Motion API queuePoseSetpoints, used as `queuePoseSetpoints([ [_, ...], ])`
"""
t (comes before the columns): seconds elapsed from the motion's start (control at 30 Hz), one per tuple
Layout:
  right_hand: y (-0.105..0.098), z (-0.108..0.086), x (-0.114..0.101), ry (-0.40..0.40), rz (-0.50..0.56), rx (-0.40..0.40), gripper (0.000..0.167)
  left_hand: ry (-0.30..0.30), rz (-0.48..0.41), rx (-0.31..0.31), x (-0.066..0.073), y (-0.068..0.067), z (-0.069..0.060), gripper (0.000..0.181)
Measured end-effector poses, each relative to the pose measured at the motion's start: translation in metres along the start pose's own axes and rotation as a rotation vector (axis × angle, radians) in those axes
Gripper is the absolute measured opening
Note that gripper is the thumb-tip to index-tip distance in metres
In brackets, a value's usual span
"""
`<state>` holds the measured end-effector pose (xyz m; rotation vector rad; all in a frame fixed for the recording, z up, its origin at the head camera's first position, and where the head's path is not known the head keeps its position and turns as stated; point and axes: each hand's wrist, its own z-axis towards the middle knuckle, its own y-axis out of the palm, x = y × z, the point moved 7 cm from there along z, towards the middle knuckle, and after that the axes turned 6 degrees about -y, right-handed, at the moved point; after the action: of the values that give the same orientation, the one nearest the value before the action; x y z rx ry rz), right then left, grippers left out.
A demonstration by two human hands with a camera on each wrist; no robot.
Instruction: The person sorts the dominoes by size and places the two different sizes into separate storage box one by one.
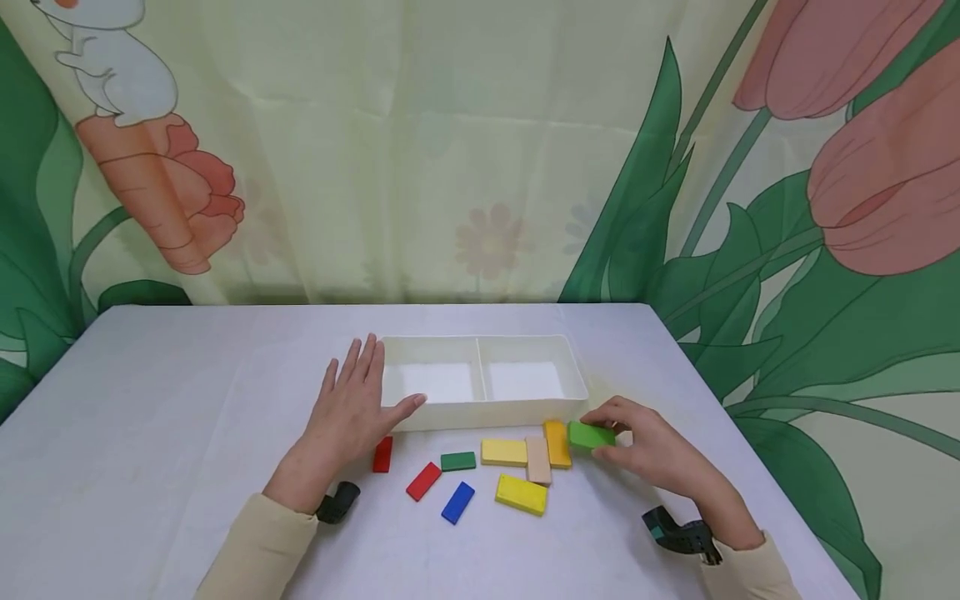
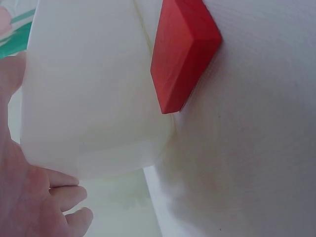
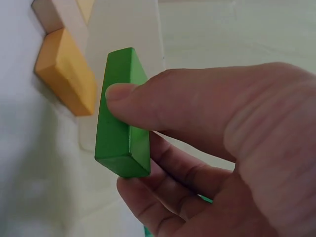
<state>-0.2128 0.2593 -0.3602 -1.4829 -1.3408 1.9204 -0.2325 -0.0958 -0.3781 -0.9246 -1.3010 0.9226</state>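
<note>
My right hand (image 1: 651, 446) pinches a light green block (image 1: 589, 436) between thumb and fingers, beside the front right corner of a white two-compartment box (image 1: 487, 415). In the right wrist view the thumb lies on one broad face of the green block (image 3: 116, 133). My left hand (image 1: 347, 419) rests against the box's left end, fingers straight and thumb over the front rim. Below it is a red block (image 1: 382, 455), seen close to the box wall (image 2: 94, 89) in the left wrist view. An orange block (image 1: 557, 443) lies just left of the green one.
In front of the box lie another red block (image 1: 423, 482), a dark green block (image 1: 458, 462), a blue block (image 1: 458, 503), two yellow blocks, one nearer (image 1: 521, 495) and one farther (image 1: 504, 452), and a pale wooden block (image 1: 538, 461). A white cloth covers the table (image 1: 187, 433).
</note>
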Motion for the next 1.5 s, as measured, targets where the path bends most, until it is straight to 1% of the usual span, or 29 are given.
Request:
queuePoseSetpoints([
  [0.13,-0.002,0.003,-0.007,-0.023,0.011,-0.006,0.034,0.005,0.002,0.006,0.001,-0.001,0.0,0.104],
  [0.3,-0.006,0.006,-0.015,-0.047,0.002,-0.009,0.034,-0.004,0.008,0.014,0.001,0.0,0.0,0.103],
  [0.47,-0.012,0.011,-0.026,-0.099,-0.002,0.012,0.036,-0.004,0.019,0.021,0.001,0.0,0.0,0.103],
  [0.67,-0.017,0.025,-0.036,-0.13,-0.012,0.028,0.034,-0.007,0.021,0.027,0.0,0.0,-0.001,0.103],
  [0.9,-0.024,0.044,-0.045,-0.192,-0.045,0.064,0.034,0.002,0.021,0.031,0.001,-0.001,-0.002,0.103],
  [1.1,-0.021,0.062,-0.046,-0.195,-0.049,0.066,0.033,-0.002,0.029,0.038,0.001,-0.001,-0.002,0.103],
  [1.23,-0.018,0.071,-0.045,-0.194,-0.049,0.054,0.032,-0.002,0.026,0.031,0.001,-0.001,-0.002,0.103],
  [1.33,-0.014,0.078,-0.044,-0.183,-0.053,0.04,0.032,-0.002,0.022,0.021,0.001,0.0,-0.001,0.103],
  [1.5,-0.005,0.091,-0.044,-0.162,-0.056,0.023,0.032,0.002,0.026,0.03,0.0,0.0,-0.001,0.103],
])
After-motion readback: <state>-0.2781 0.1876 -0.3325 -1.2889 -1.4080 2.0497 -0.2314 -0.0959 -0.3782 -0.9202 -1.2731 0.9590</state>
